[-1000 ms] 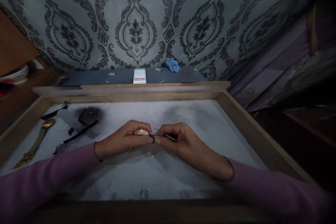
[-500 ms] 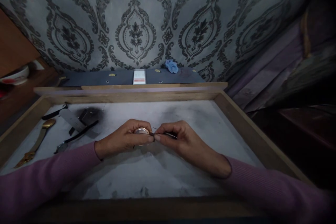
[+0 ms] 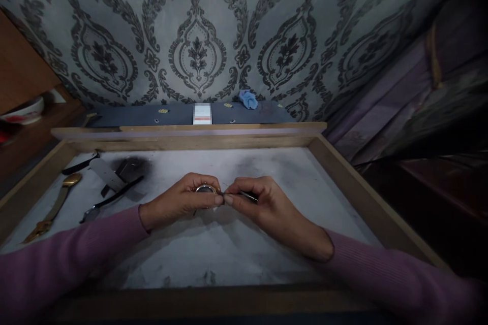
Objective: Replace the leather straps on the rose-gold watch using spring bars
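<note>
A round gold-rimmed watch (image 3: 206,189) is held in my left hand (image 3: 183,199), its thumb across the lower part of the face. My right hand (image 3: 263,202) pinches a thin metal tool (image 3: 249,196), which lies between its thumb and fingers. The fingertips of both hands meet at the right side of the watch, around a small dark piece (image 3: 222,194) too small to make out. Both hands are above the white bottom of a shallow wooden tray.
The wooden tray (image 3: 345,172) has raised edges. At its left lie a gold watch (image 3: 57,203), a grey strap (image 3: 109,175) and a dark-strapped watch (image 3: 114,197). Behind it are a small white box (image 3: 202,114) and a crumpled blue cloth (image 3: 248,99) by the wall.
The whole view has shifted slightly. Both hands keep nearly the same pose at the watch, and the watch face looks darker than before.
</note>
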